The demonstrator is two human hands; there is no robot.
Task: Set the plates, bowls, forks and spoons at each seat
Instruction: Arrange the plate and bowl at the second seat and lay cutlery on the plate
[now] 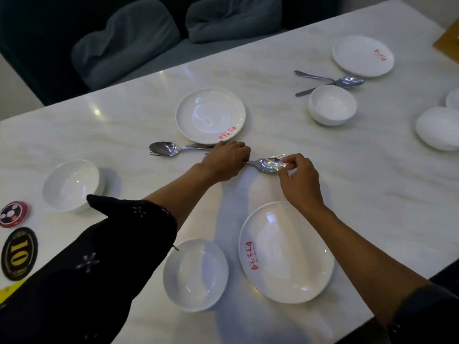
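Silver metal shows between two bare hands at the middle of a white marbled tabletop [347, 184]: a spoon [269, 165] lying over a fork [278, 156], whose tines poke out just past the spoon bowl. The fingers [289, 160] of the right hand [301, 182] are pinched closed on the far edge of the spoon bowl. The left hand [227, 161] is curled shut over the handle end of the same pair, knuckles up, so the handles are hidden. Just beyond the left hand lies a second spoon-and-fork pair [171, 148], its handles running under that hand's fingertips; whether they touch cannot be told. A far plate [210, 115] with red lettering sits just behind that pair. Nearer the person, a near plate [285, 252] with red lettering sits below the right wrist, and a near bowl [195, 274] stands just beside its left edge. A left bowl [70, 184] stands well apart toward the left edge, near two dark round badges [17, 252]. Farther right are a right bowl [331, 105], crossed cutlery [330, 81] touching behind it, and a corner plate [362, 55]; stacked white dishes [437, 127] sit at the right border. Bare tabletop lies open to the right of the hands. A dark embroidered sleeve [99, 244] covers the left upper forearm.
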